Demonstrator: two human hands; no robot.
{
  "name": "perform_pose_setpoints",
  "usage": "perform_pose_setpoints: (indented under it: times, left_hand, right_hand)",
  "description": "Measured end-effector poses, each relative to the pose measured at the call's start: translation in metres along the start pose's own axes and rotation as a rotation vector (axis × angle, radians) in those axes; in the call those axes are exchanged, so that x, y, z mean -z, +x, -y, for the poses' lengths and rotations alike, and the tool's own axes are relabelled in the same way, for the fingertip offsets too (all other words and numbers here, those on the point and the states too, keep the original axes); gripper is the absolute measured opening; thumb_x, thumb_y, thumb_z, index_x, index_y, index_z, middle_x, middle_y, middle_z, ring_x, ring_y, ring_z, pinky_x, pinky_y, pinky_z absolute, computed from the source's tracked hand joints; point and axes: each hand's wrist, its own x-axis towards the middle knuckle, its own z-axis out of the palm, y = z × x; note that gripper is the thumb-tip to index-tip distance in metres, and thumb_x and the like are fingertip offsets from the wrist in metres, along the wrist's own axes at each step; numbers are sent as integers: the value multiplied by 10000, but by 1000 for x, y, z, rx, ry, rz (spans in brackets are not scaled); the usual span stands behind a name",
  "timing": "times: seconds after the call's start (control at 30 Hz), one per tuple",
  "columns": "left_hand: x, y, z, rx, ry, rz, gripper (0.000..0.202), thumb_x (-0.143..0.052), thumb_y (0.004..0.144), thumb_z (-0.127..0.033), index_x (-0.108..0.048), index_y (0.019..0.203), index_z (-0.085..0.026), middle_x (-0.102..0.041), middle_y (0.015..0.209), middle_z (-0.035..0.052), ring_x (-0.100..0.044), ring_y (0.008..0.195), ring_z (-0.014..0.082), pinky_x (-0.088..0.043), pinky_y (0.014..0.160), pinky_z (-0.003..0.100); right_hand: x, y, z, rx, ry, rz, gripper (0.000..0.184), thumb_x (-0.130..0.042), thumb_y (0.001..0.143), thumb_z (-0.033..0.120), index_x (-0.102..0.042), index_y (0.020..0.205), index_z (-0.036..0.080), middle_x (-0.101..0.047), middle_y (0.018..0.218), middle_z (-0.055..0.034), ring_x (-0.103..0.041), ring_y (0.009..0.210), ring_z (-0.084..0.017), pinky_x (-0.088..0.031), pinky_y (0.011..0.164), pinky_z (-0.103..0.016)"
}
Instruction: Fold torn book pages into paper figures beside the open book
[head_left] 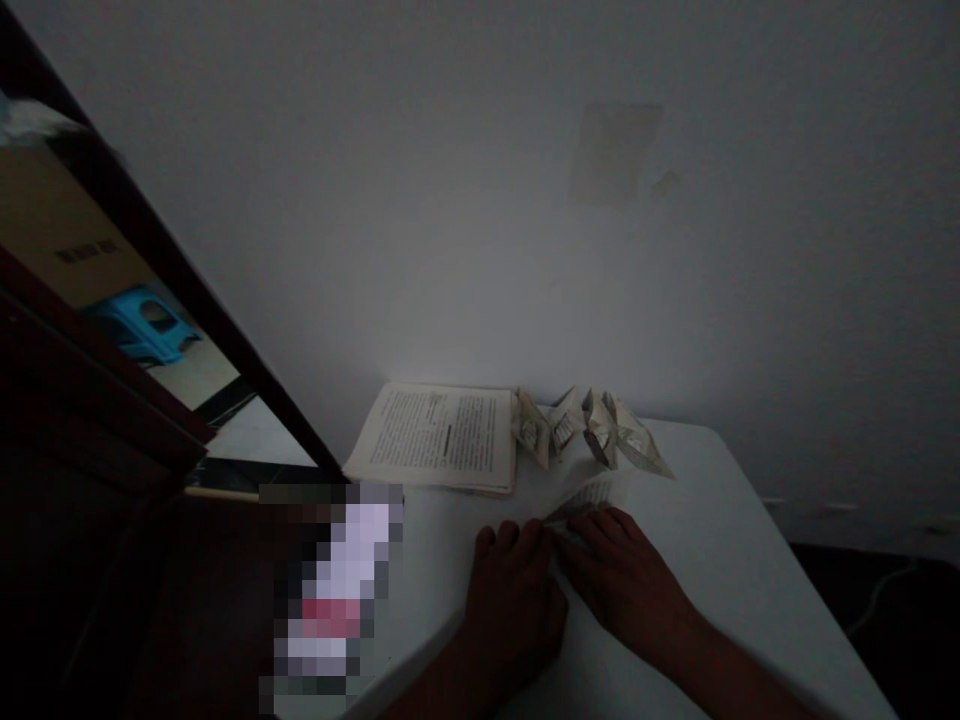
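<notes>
A partly folded sheet of printed paper lies on the white table, its lower part hidden by my hands. My right hand is closed over the near side of the sheet, fingers curled and pressed down on it. Close beside it, my left hand has bent fingers, with the index finger at the left corner of the paper. The thumb is tucked in toward the palm. Behind the sheet, several folded paper boats made of printed pages stand in a row. Dim light hides the exact grip.
A stack of printed pages lies left of the folded boats, against the wall. A blurred-out, lit object is at the white table's left edge. Farther left are a dark-framed mirror, a blue stool and a cardboard box.
</notes>
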Motion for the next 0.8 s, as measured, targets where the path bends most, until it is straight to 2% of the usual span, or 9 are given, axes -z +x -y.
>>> perform_pose_setpoints:
  times: [0.17,0.3,0.53,0.8]
  left_hand:
    - [-7,-2,2,-13,41,-47,394,-442,804,-218,-520,1189,-187,-542,1218,73,-454,1023,261,-296,931,475]
    - [-13,-3,3,-15,65,-76,414,-457,793,-212,-516,1201,-187,-543,1228,67,-453,1028,271,-298,926,494]
    - [-9,-1,3,-22,71,-65,393,-459,810,-226,-523,1197,-188,-550,1216,74,-464,1002,266,-325,896,483]
    - [-7,-1,3,-30,74,-66,411,-456,814,-218,-505,1221,-192,-539,1227,67,-457,1020,262,-320,909,473]
  right_hand:
    - [3,2,-2,1,35,15,190,-595,825,243,-646,1008,231,-628,967,-57,-521,924,-236,-355,906,-428]
    - [4,2,-3,7,59,10,216,-564,844,231,-638,1047,222,-619,968,-65,-514,944,-236,-351,918,-438]
    - [5,-4,-3,-6,55,-13,181,-570,835,268,-659,987,223,-621,964,-52,-508,941,-234,-370,905,-419]
    - [11,-15,-6,-30,83,3,198,-557,844,288,-662,1004,236,-620,965,-53,-510,938,-229,-385,888,-407]
